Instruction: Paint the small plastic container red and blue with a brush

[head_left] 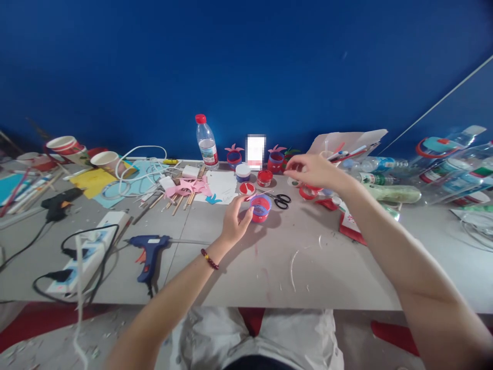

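- Glue gun point(148, 252) lying on its side near the front edge of the desk point(269, 272), nozzle pointing to the person's right, cord trailing off toward the power strip point(90, 252); seemingly parked within reach of the left side.
- Left hand point(234, 223) wrapping its grip partway around the small red-and-blue cup point(261, 208), thumb and fingers curled on the near-left wall, steadying it against the desk.
- Sitting upright mid-desk, just in front of the scissors point(283, 200), mouth opening upward, long axis standing vertical; looking squat, wider than tall.
- Thin stick point(259, 195) lying slantwise across or just behind the rim; unclear which.
- Right hand point(308, 172) reaching farther back and to the right, fingers pinched nearly closed; hard to tell whether pinching anything, too small to make out.
- Hovering over red rings point(308, 192) and scraps, likely kept there as a supply pile.
- Standing against the blue wall: water bottle point(207, 141), upright, cap on top, beside finished red-and-blue cups point(275, 162) with leaf tops.
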### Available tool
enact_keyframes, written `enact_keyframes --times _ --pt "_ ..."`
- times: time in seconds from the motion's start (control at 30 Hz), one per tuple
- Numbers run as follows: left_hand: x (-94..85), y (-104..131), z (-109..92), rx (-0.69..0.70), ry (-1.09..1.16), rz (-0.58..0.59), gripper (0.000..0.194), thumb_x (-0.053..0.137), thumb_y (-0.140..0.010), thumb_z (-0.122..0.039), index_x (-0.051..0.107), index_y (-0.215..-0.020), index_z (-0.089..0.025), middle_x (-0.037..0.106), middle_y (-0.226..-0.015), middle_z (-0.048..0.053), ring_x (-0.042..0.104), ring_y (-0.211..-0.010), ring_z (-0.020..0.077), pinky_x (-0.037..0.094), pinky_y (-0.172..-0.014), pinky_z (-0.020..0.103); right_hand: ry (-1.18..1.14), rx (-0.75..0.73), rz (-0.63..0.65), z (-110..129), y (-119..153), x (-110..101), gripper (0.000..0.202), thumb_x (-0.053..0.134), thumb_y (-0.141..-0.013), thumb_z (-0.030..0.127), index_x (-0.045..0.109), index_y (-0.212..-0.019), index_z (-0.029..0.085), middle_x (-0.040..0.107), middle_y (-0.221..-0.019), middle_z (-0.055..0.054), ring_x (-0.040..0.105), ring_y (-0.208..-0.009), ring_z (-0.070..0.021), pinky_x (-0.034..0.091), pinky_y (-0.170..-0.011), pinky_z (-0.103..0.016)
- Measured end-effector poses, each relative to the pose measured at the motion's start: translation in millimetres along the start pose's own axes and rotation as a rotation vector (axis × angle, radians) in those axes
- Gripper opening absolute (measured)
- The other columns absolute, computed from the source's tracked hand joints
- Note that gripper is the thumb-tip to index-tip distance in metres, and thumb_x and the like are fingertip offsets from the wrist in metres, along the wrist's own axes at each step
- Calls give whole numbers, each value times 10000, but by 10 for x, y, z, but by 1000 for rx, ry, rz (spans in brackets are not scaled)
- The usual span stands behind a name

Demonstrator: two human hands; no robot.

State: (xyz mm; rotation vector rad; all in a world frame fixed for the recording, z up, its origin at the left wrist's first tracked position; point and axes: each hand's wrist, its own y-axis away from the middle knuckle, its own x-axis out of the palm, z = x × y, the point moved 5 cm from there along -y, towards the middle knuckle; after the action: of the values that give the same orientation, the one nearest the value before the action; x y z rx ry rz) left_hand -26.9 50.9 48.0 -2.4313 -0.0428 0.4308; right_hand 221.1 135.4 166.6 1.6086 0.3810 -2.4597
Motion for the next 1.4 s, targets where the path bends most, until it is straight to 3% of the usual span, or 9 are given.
enact_keyframes --times 0.13,0.3,0.43,0.57,0.77,0.97,1.17,1.4 --pt "11 -1 36 -61 36 15 294 496 -984 -350 597 -1222 -210 669 -1208 91 623 -1150 218 481 -1033 402 -159 -169 189 385 106 391 317 653 -850 486 706 -1071 265 714 -1112 -65 649 -922 -229 485 -784 -361" --pt "37 13 129 -192 130 37 324 516 -971 -413 639 -1199 -218 677 -1246 89 620 -1192 238 481 -1043 425 -283 -203 221 552 53 669 348 692 -817 415 693 -1128 259 708 -1160 -49 640 -1029 -222 494 -871 -351" --pt "40 24 160 -273 171 26 332 568 -936 -454 658 -1165 -231 696 -1213 95 639 -1156 261 499 -1015 467 -338 -193 249 611 -8 819 250 676 -793 291 737 -1027 229 739 -1073 -50 664 -971 -208 499 -841 -334" --pt "47 21 125 -321 229 27 302 595 -921 -447 663 -1145 -256 699 -1194 91 645 -1137 262 524 -978 458 -421 -150 230 633 -23 875 184 619 -789 224 765 -899 201 761 -907 -42 686 -865 -195 503 -781 -308" --pt "38 16 117 -355 236 6 327 582 -919 -475 665 -1103 -218 704 -1140 93 651 -1097 251 518 -978 424 -390 -112 213 623 6 869 204 604 -801 242 780 -889 187 749 -852 -36 650 -786 -172 472 -728 -284" --pt "71 47 209 -355 286 78 422 616 -881 -451 596 -1234 -221 653 -1267 100 611 -1169 261 511 -996 423 -445 -97 233 576 0 871 203 622 -803 293 790 -877 207 743 -851 -26 637 -789 -168 467 -734 -283" --pt "177 66 213 -371 536 215 496 616 -888 -468 547 -1322 -237 598 -1386 106 578 -1267 270 467 -1074 445 -523 -28 240 458 -4 937 210 652 -792 343 795 -873 212 737 -843 -31 632 -784 -171 480 -728 -287" --pt "139 18 228 -412 526 214 486 592 -888 -524 614 -1240 -190 652 -1320 117 596 -1250 276 457 -1083 447 -613 34 285 414 12 1015 230 687 -771 391 787 -863 205 715 -795 -30 608 -744 -164 477 -699 -294"
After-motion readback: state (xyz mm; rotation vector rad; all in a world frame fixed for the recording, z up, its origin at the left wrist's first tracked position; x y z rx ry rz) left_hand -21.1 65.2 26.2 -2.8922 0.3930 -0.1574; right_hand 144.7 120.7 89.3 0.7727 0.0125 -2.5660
